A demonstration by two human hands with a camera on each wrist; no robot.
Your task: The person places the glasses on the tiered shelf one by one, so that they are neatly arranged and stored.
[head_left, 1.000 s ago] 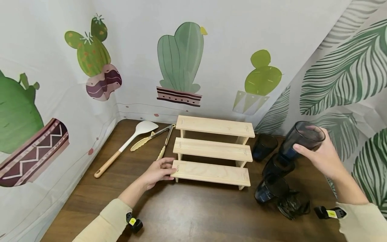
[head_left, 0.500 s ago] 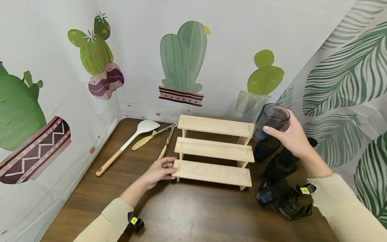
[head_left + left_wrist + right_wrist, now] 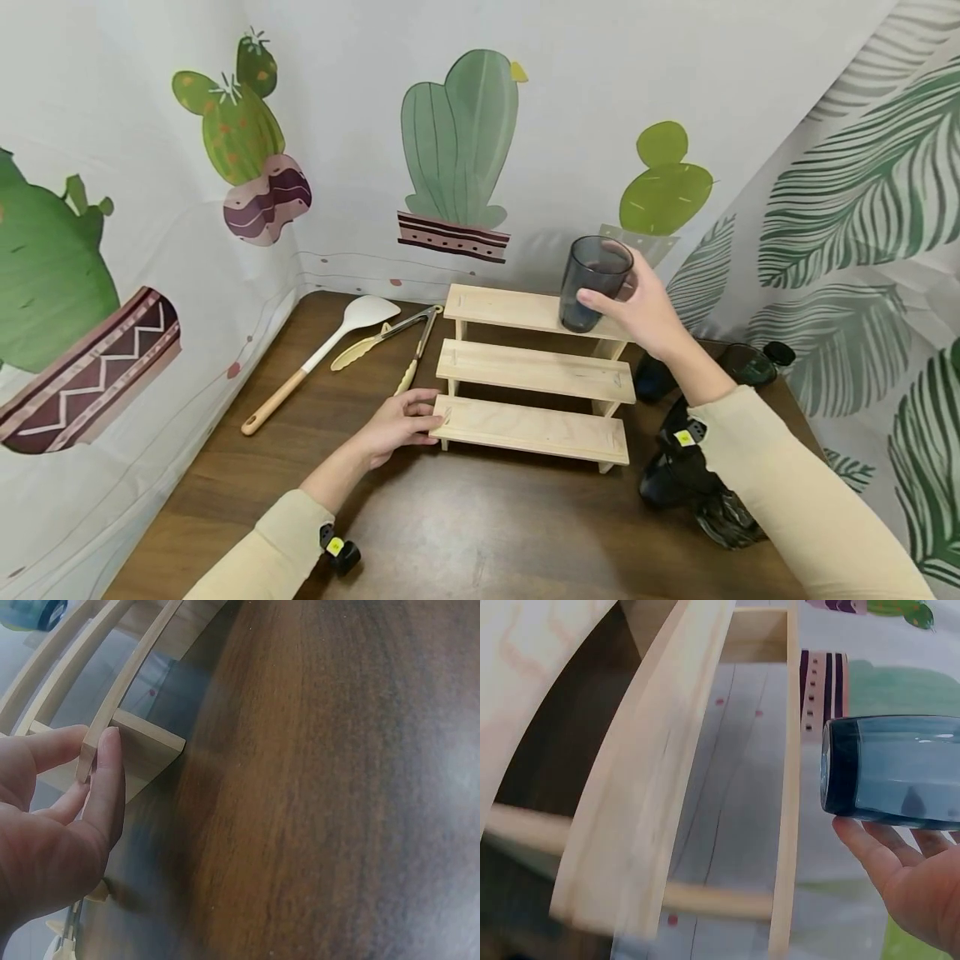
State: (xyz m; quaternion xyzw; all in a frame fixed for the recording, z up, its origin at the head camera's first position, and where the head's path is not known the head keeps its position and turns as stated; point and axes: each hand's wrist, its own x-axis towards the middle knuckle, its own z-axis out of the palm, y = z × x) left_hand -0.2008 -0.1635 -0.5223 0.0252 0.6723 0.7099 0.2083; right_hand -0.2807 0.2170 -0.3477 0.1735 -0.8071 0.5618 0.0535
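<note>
A three-step wooden rack (image 3: pixel 525 367) stands on the brown table. My left hand (image 3: pixel 396 427) pinches the left end of its lowest step, and the left wrist view shows thumb and fingers (image 3: pixel 109 780) on both sides of that board. Upright in my right hand (image 3: pixel 645 308) is a smoky blue glass tumbler (image 3: pixel 588 287), which overlaps the right half of the top step in the head view. From the right wrist, the tumbler (image 3: pixel 900 771) shows a gap between its base and the top board (image 3: pixel 787 825).
Several dark glasses (image 3: pixel 656 479) stand right of the rack, partly hidden by my right arm. Behind them are another glass (image 3: pixel 750 364) and a black round object (image 3: pixel 780 353). Left of the rack lie a white spatula (image 3: pixel 322 350) with a wooden handle and tongs (image 3: pixel 390 333). A printed cloth rises behind.
My right hand has carried the tumbler leftward and slightly up, from above the dark glasses to the top step. The left hand keeps its place on the rack.
</note>
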